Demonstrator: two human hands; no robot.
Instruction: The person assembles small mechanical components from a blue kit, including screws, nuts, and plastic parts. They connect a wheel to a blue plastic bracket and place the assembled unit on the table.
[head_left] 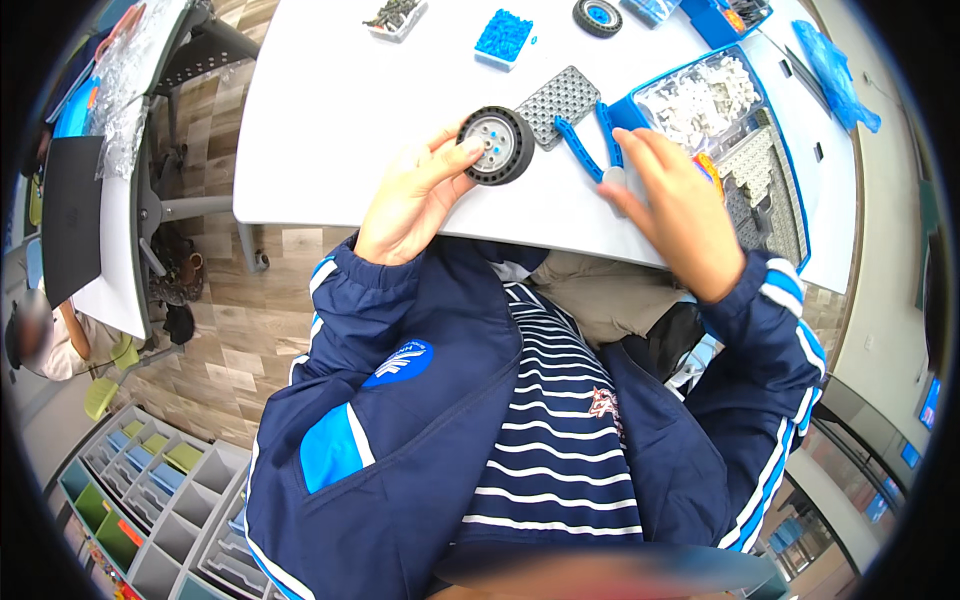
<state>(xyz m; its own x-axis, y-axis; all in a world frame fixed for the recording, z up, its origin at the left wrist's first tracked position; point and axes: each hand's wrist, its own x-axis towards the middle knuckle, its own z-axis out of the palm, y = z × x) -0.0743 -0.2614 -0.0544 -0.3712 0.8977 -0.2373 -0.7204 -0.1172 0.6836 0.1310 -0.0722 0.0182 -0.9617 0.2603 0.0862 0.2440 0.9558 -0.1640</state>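
My left hand (415,190) grips a toy wheel (497,146) with a black ribbed tyre, a grey hub and small blue pegs in it. Its thumb lies on the hub's face. Over the table to the right, my right hand (675,195) has its thumb and fingers apart. Those fingertips are close to two blue curved strips (580,149) and a small round grey piece (613,176); whether they touch is hard to tell. Behind the wheel lies a grey perforated plate (560,103).
A blue parts tray (800,215) with white and grey pieces stands right. Farther back are a box of blue pegs (503,38), another box of small parts (397,14), a second wheel (598,16) and a blue plastic bag (838,75). The table's front edge (560,246) is near my body.
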